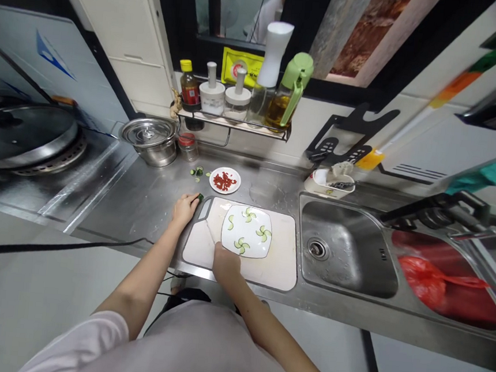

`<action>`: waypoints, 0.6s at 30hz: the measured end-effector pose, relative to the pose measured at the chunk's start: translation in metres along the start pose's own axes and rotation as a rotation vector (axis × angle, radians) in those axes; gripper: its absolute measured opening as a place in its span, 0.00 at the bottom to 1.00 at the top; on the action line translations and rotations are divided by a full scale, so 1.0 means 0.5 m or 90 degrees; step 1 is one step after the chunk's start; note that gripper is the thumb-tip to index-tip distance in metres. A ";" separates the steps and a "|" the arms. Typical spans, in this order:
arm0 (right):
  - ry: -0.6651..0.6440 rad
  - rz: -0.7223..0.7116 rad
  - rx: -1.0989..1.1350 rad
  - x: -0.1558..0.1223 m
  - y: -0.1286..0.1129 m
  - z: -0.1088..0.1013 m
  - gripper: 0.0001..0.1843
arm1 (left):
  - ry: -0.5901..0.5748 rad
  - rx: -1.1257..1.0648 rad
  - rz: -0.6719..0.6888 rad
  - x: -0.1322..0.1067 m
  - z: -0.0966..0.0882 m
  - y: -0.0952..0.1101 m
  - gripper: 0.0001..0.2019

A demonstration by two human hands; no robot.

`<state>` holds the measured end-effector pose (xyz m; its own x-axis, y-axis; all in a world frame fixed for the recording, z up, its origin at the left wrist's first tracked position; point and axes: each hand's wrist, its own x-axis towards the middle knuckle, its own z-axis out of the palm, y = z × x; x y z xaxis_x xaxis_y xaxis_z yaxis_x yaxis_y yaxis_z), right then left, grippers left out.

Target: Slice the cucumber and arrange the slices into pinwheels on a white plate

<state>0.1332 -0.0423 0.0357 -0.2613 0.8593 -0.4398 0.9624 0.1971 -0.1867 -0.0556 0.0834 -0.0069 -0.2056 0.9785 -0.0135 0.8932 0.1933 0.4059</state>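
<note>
A white square plate (246, 248) with several green cucumber slices arranged in pinwheels sits on a white cutting board (282, 264). My right hand (225, 262) rests at the plate's near left corner; whether a knife is in it cannot be made out. My left hand (185, 206) is at the board's far left corner on the steel counter, fingers pinched on a small green cucumber piece (201, 196). A small round plate (225, 180) with red chopped bits lies behind the board, with cucumber scraps (197, 172) to its left.
A steel sink (346, 249) lies right of the board, and a red bag (428, 280) fills a second basin. A lidded pot (150, 137) and a wok lid (22, 131) stand at the left. A rack of bottles (238, 101) lines the back wall.
</note>
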 end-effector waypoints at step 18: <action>-0.014 0.011 -0.021 -0.008 -0.006 -0.022 0.17 | -0.016 0.050 -0.023 0.105 0.033 0.017 0.21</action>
<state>0.1320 -0.0409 0.0478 -0.2462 0.8518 -0.4624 0.9686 0.1987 -0.1498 -0.0522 0.1375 -0.0192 -0.2285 0.9722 -0.0503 0.9142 0.2321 0.3322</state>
